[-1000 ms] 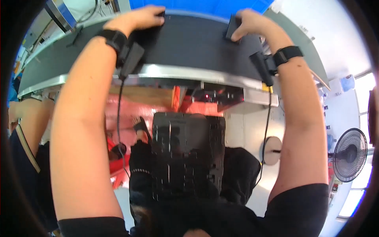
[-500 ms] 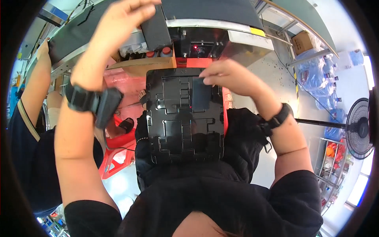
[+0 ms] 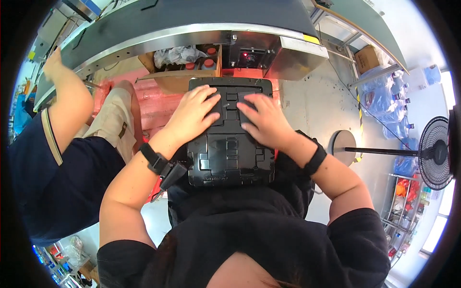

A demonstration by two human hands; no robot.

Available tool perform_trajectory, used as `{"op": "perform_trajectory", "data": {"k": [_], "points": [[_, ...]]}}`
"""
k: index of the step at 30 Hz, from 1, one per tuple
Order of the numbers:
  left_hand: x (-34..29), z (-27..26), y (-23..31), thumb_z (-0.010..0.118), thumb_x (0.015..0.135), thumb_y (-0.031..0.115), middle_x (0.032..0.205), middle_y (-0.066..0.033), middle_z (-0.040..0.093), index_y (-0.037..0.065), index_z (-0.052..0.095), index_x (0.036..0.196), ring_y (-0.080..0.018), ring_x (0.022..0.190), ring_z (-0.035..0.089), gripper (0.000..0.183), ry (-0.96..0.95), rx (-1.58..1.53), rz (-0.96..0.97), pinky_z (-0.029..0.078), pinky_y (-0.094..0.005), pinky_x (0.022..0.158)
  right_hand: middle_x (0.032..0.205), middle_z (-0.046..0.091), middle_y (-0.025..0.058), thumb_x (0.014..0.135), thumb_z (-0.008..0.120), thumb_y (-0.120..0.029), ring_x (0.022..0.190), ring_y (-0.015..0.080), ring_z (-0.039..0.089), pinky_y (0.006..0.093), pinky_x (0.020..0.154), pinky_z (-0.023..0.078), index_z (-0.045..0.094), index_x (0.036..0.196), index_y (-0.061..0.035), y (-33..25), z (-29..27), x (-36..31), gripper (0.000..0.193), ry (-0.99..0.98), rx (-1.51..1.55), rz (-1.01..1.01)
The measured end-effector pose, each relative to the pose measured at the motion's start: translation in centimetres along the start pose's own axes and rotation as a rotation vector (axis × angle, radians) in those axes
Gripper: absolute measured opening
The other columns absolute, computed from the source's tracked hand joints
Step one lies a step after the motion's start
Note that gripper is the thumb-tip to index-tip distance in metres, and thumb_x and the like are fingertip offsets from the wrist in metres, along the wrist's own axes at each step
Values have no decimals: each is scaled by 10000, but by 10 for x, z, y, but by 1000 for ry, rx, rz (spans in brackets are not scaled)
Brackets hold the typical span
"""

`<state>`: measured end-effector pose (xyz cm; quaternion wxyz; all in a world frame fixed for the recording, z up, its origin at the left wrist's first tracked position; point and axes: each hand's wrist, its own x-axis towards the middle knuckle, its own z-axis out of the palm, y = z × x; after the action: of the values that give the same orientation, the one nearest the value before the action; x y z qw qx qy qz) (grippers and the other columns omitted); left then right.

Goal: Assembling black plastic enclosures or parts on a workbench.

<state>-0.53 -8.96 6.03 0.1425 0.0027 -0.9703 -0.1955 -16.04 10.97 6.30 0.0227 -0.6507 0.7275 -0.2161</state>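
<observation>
- Both sets of fingers are open and spread, palms turned down over a black moulded tray.
- At the tray's far left corner, the left hand lies across the left edge, its thumb held apart from its fingertips; a dark flat piece shows between them, mostly covered.
- Toward the far right corner, the right hand reaches in over the right edge, slightly curved, fingertips on a second dark piece; whether they grip its edge or merely rest, I cannot tell.
- Between the hands, the tray's raised dividers are uncovered, as is the whole half by its near edge.
- Black bands circle both wrists: a wristband with a dark block attached on the left, a plainer strap on the right.
- Under the tray are the person's dark-clothed legs.
- Beyond its far edge stand an open cardboard box with red-capped bottles and a control panel showing a red light, both below a long black bench.
- Near the bench's left end is a co-worker's blurred hand.
- Well off to the right stands a black fan, near blue-tinted bottles.
</observation>
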Motion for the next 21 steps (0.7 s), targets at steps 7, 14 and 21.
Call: {"op": "perform_trajectory", "data": {"k": [7,14,21], "points": [[-11,-3,5,715,764,240,1431,-198,353,16,492,1267,-369,1368,275,594,-153,63,-16,278,-483,1096,1294,458,170,792,678,-194,1252,344,416,486,1047,339,518,1207,-9,-4,11,-11,481,-30,-35,-81],[24,-17,13,770,685,179,1316,-227,423,0,471,1277,-371,1245,398,686,-409,159,5,372,-424,1028,1260,483,191,815,651,-202,1214,329,462,477,1029,366,513,1215,-3,6,-2,-2,468,-150,-194,-128],[31,-22,3,763,630,51,1152,-143,467,67,449,1309,-327,1135,463,749,-311,-167,14,398,-390,984,1326,454,243,878,477,-139,1221,347,465,472,1029,369,497,1213,52,-4,16,-4,386,-190,-388,-90]]}}
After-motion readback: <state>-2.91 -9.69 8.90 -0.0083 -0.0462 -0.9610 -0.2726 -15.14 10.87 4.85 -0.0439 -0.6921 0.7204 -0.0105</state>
